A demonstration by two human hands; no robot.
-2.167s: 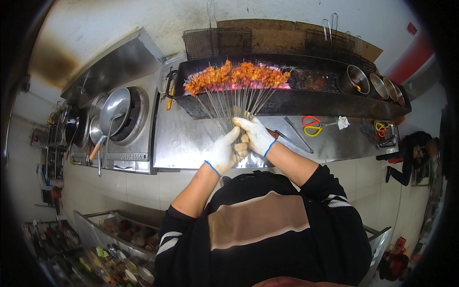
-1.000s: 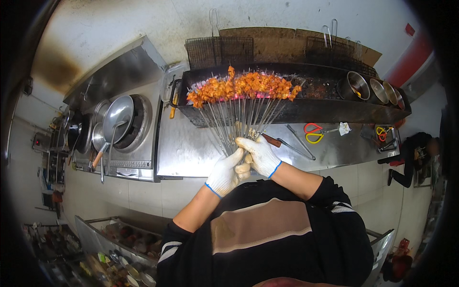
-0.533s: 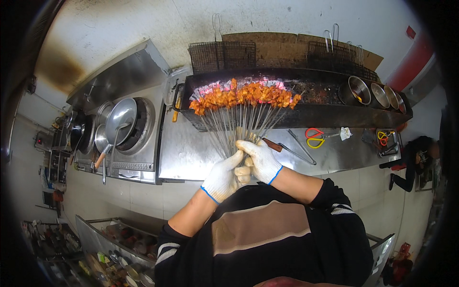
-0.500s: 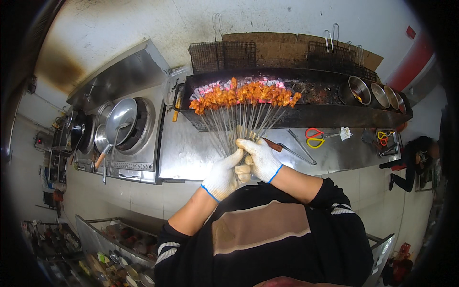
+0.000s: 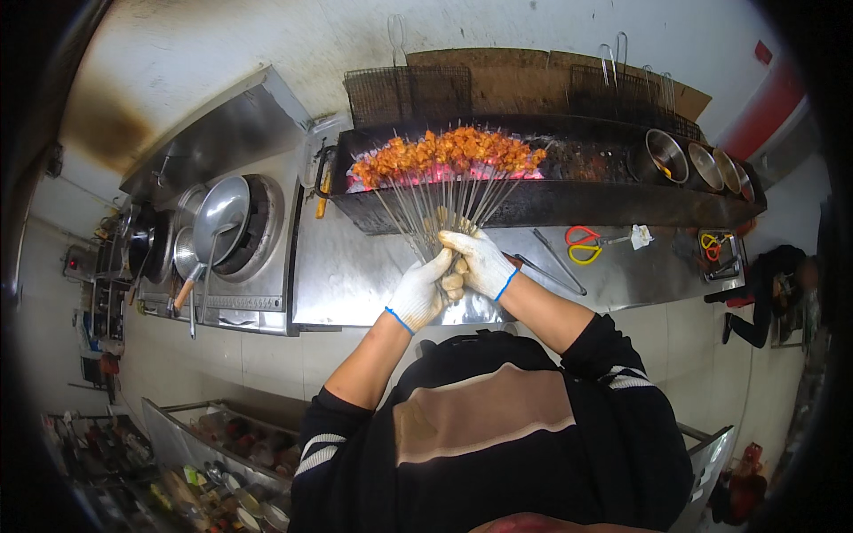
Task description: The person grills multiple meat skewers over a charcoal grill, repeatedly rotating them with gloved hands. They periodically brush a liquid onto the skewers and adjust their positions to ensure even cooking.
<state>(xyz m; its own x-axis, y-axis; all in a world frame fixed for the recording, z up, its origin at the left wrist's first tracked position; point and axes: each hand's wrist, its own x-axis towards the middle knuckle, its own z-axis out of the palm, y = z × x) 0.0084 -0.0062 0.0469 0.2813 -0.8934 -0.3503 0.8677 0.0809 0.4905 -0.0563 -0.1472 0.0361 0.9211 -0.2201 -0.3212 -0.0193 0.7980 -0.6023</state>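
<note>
Both my hands, in white knit gloves with blue cuffs, are closed together round the gathered ends of a bunch of meat skewers (image 5: 453, 153). My left hand (image 5: 420, 291) grips the bundle from the left; my right hand (image 5: 480, 262) wraps it from the right, its thumb lying near the left one. The thin metal sticks fan out away from me. Their orange-brown meat pieces lie over glowing coals (image 5: 480, 171) in the left part of a long black charcoal grill (image 5: 613, 202). Fingers under the bundle are partly hidden.
On the steel counter (image 5: 346, 284) lie tongs (image 5: 560, 266) and scissors with red and yellow handles (image 5: 584, 246). Several metal pots (image 5: 666, 156) stand at the grill's right end. Wire grill baskets (image 5: 409, 96) lean behind it. A wok (image 5: 222, 213) sits on the left stove. Another person (image 5: 769, 293) is far right.
My hands have moved forward, pushing the skewers farther over the grill. The meat now lies deeper across the coals, with more glow showing along the near side.
</note>
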